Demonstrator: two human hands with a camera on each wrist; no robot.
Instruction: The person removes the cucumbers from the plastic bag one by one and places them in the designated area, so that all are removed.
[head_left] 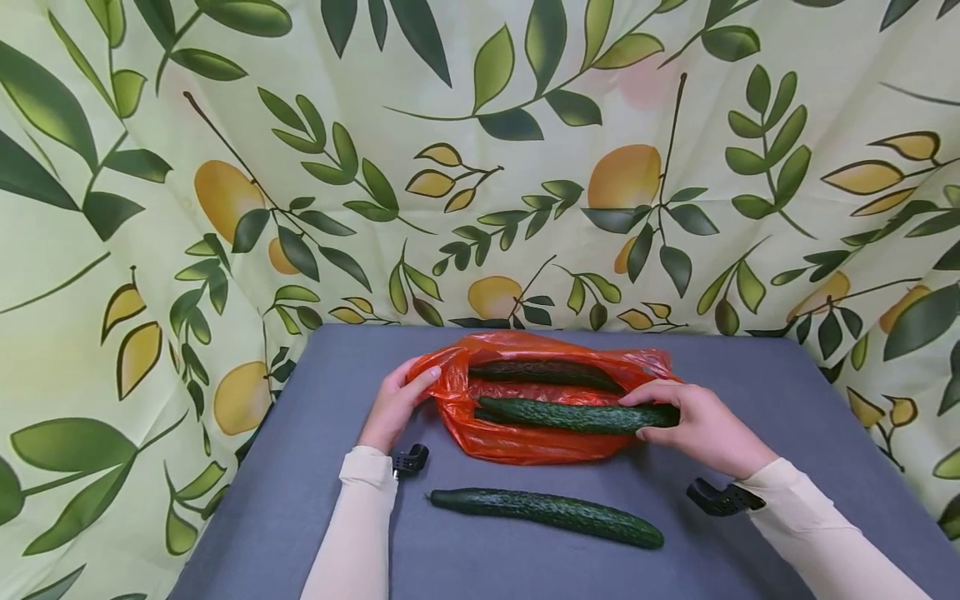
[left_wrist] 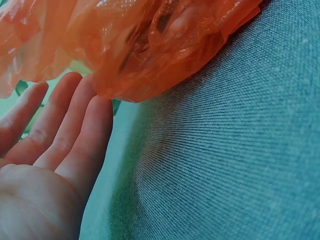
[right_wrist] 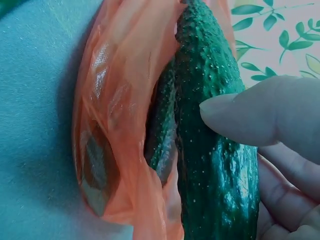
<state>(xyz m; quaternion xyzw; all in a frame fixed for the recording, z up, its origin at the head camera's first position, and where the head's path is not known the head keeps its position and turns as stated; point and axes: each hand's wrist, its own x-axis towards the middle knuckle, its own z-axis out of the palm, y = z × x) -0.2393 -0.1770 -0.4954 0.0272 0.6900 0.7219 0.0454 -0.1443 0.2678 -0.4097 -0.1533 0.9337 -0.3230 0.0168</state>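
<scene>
The front cucumber (head_left: 558,414) is partly hidden by the right hand (head_left: 697,421) (another cucumber (head_left: 543,372) is shadowed behind). It is stretched left to right in the red bag's (head_left: 525,447) mouth, its right end grasped between thumb and fingers. The bag is touched by the left hand (head_left: 392,410); whether it is pinched cannot be told.

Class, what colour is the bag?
The bag is red-orange, seen best in the head view.

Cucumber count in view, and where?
3 distinguishable: near cucumber on the table, held cucumber in the right hand at the mouth of the red bag, far cucumber inside the bag. More may be hidden in there.
</scene>
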